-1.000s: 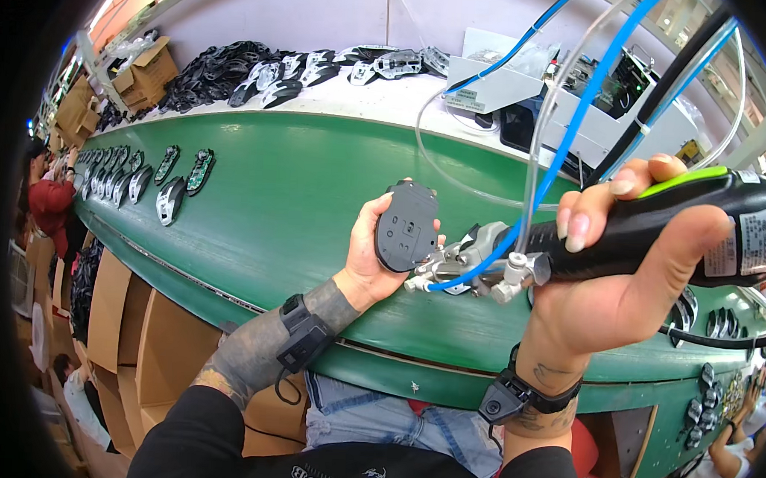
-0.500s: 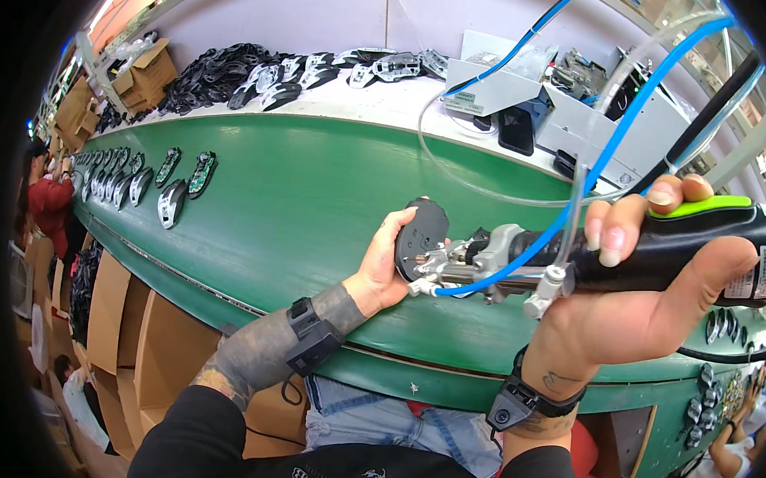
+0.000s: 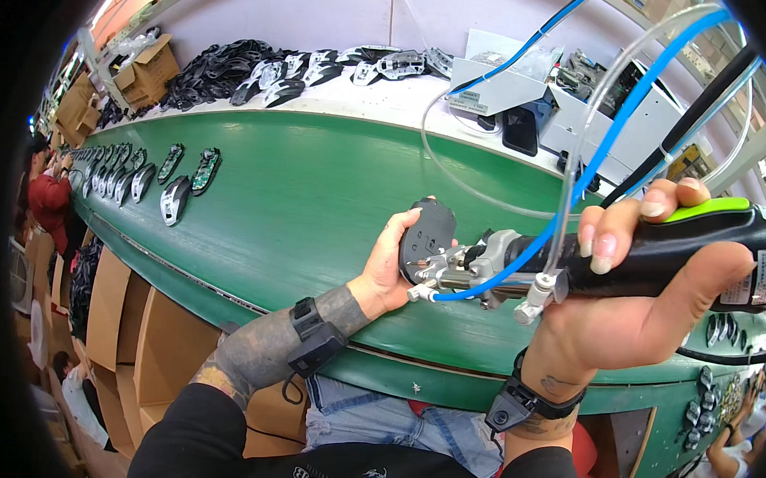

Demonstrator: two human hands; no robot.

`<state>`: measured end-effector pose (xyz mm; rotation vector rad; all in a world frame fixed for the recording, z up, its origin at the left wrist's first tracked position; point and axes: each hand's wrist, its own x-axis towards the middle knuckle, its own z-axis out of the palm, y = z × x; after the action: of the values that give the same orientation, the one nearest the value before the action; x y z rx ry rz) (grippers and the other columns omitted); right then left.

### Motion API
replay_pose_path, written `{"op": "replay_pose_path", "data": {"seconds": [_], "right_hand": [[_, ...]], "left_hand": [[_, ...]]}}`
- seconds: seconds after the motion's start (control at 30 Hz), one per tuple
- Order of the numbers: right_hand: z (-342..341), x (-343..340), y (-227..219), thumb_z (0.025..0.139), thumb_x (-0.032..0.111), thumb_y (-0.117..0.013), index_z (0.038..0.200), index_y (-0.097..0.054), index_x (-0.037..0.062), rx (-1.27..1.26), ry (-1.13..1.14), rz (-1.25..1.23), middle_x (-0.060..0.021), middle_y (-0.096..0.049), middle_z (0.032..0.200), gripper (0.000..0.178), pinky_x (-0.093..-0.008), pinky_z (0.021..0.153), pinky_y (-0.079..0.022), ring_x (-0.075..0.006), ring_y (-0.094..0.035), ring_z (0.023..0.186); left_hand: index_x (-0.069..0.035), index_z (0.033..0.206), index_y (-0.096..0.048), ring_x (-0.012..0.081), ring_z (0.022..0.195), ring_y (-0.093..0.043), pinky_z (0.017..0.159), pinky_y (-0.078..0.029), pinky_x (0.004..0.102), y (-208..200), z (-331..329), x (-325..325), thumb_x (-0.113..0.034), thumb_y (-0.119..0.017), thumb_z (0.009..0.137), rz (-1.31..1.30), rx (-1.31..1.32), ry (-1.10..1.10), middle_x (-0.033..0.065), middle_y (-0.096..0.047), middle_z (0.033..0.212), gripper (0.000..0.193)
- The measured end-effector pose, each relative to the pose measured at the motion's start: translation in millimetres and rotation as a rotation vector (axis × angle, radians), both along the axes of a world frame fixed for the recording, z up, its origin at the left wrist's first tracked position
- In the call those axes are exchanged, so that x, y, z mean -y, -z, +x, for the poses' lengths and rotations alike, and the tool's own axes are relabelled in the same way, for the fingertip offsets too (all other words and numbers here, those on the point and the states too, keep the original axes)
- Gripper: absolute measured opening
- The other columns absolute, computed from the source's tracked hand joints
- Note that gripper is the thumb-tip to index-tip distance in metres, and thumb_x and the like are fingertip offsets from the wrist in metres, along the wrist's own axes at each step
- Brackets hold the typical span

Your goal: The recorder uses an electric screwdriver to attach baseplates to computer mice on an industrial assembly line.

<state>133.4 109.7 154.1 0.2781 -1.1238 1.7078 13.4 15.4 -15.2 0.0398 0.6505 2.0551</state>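
Note:
My left hand (image 3: 384,271) holds a dark grey computer mouse (image 3: 432,228) on edge above the belt, its flat underside turned towards the screwdriver. My right hand (image 3: 631,328) is wrapped round a black power screwdriver (image 3: 672,267) with a bright green lever. The screwdriver lies nearly level, and its metal nose (image 3: 450,272) meets the lower part of the mouse's underside. Whether the bit sits in a screw hole cannot be made out. A blue air hose (image 3: 604,163) joins the nose at a small white fitting.
Mouse halves and green circuit boards (image 3: 206,170) stand along the left of the green belt (image 3: 300,176). On the white ledge (image 3: 321,100) behind lie black parts (image 3: 215,74), mouse shells (image 3: 284,91), a phone (image 3: 519,130) and a white box (image 3: 492,81). Co-workers are at both far ends.
The mouse has turned slightly, showing more of its underside. The screwdriver's nose remains against it, and my right hand has shifted a little to the left.

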Motion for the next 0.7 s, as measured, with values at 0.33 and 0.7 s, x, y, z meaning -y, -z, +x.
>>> {"op": "replay_pose_path", "data": {"seconds": [0.33,0.7], "right_hand": [[-8.7,-1.7,-2.8,0.09,0.046,-0.049,0.109,-0.043,0.0011,0.015,-0.021,-0.021,-0.006,-0.049,0.089,0.05,-0.0221,0.052,-0.036,-0.0108,-0.044,0.054],[22.9,-17.5,-30.9,0.086,0.044,-0.056,0.091,-0.053,0.0002,0.133,0.314,0.074,-0.0074,-0.054,0.075,0.044,-0.0222,0.044,-0.038,-0.0136,-0.046,0.048]], "left_hand": [[-0.004,0.108,-0.056,0.0273,0.101,-0.056,0.087,-0.046,0.038,1.8,-28.5,5.0,-0.02,-0.066,0.075,-0.569,-1.435,-0.505,0.0156,-0.056,0.109,0.039],[-0.009,0.119,-0.051,0.0348,0.119,-0.042,0.099,-0.036,0.042,29.1,-53.6,34.4,-0.026,-0.066,0.071,-0.759,-1.744,-0.345,0.0193,-0.043,0.128,0.052]]}}
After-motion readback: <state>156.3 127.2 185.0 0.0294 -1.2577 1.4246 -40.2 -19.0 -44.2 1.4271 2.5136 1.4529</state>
